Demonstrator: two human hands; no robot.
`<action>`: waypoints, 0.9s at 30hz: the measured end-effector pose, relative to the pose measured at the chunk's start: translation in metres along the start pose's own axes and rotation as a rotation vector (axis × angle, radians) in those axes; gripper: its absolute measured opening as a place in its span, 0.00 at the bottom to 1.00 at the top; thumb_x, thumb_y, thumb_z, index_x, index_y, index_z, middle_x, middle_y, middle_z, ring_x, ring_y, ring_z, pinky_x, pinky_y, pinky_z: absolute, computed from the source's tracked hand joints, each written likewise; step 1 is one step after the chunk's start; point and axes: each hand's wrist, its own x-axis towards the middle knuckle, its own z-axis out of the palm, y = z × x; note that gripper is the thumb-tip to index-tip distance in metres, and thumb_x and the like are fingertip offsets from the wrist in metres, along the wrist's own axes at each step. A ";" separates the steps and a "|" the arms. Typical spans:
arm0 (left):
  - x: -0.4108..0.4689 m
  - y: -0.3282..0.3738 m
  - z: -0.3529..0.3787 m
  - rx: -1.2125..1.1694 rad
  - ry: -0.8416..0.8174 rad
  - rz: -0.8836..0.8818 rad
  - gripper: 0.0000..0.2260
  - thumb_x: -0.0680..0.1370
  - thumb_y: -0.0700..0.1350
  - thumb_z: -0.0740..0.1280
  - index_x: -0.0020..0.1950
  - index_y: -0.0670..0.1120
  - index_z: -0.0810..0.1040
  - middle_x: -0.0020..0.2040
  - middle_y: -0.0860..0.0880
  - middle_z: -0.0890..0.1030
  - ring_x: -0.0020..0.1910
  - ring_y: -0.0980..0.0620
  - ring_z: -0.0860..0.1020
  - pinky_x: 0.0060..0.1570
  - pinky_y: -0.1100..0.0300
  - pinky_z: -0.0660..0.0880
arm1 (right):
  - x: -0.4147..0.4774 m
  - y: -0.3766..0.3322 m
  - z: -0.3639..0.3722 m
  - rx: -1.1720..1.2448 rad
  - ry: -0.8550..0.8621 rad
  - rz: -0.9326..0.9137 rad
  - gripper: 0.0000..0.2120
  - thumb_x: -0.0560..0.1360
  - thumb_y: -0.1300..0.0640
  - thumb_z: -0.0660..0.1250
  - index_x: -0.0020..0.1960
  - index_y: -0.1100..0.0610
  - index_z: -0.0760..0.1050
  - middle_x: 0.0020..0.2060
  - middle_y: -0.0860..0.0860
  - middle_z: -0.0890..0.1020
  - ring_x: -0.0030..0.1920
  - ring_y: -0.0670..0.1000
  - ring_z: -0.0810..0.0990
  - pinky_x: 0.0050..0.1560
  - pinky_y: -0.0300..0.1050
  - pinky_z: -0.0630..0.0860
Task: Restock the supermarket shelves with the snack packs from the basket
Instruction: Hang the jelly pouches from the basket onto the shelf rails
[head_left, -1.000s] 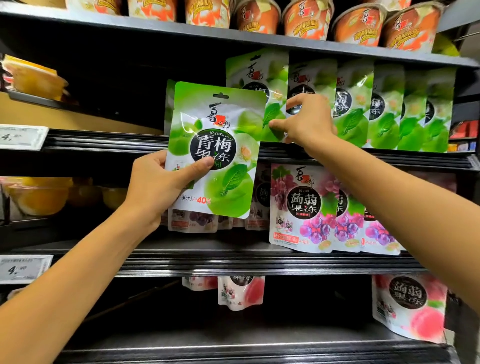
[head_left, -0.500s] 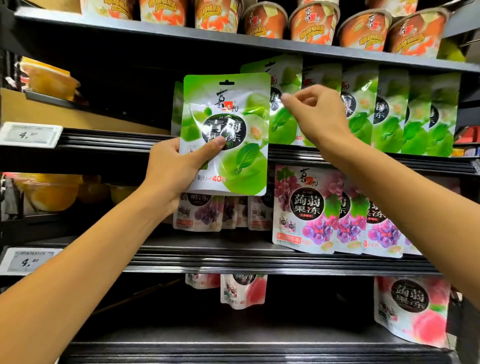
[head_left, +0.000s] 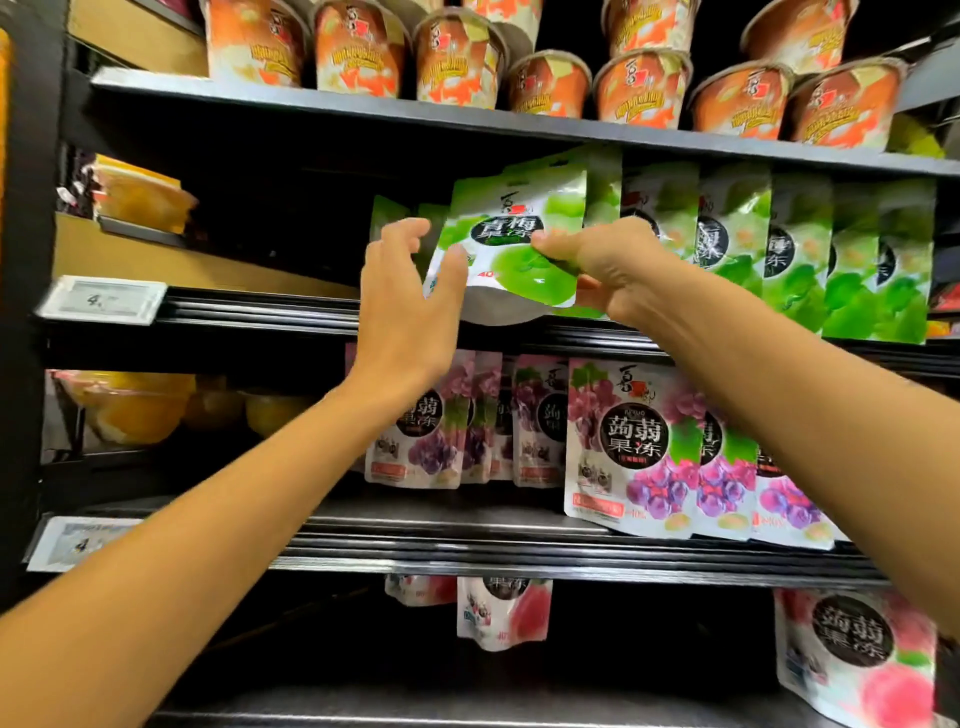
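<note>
A green snack pack (head_left: 511, 249) hangs tilted at the left end of the row of green packs (head_left: 800, 249) on the second shelf (head_left: 260, 312), its base just above the shelf's front edge. My right hand (head_left: 613, 270) pinches the pack on its right side. My left hand (head_left: 410, 306) is spread at the pack's left edge, with the thumb touching the lower left corner and the fingers loose beside it. More green packs stand behind it. The basket is out of view.
Orange cups (head_left: 644, 88) fill the top shelf. Purple grape packs (head_left: 634, 447) stand one shelf below, and pink peach packs (head_left: 852, 654) stand below those. Yellow fruit tubs (head_left: 130, 405) sit at the left. Price tags (head_left: 104, 299) are clipped to the shelf edges.
The green pack rose and moved right into the row on the second shelf. My right hand took hold of it, and my left hand loosened from gripping it to a spread touch.
</note>
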 end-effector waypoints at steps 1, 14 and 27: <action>-0.006 0.001 -0.001 0.070 -0.011 0.149 0.17 0.82 0.51 0.58 0.67 0.45 0.70 0.58 0.52 0.71 0.56 0.54 0.69 0.55 0.64 0.66 | 0.006 -0.003 0.003 0.001 0.036 -0.011 0.20 0.70 0.60 0.77 0.58 0.66 0.77 0.47 0.57 0.84 0.43 0.53 0.85 0.41 0.50 0.84; -0.017 -0.024 0.024 0.535 -0.265 0.308 0.19 0.81 0.51 0.59 0.72 0.50 0.71 0.73 0.52 0.70 0.73 0.54 0.65 0.76 0.51 0.48 | 0.025 0.009 0.020 -0.181 0.043 -0.193 0.06 0.73 0.61 0.74 0.46 0.61 0.79 0.45 0.57 0.83 0.41 0.53 0.83 0.28 0.41 0.77; -0.008 -0.025 0.025 0.592 -0.257 0.295 0.18 0.81 0.51 0.59 0.70 0.50 0.71 0.67 0.52 0.75 0.70 0.52 0.67 0.77 0.48 0.46 | 0.006 0.014 -0.007 -0.464 0.013 -0.231 0.10 0.71 0.68 0.75 0.49 0.67 0.77 0.34 0.62 0.82 0.32 0.55 0.84 0.36 0.48 0.83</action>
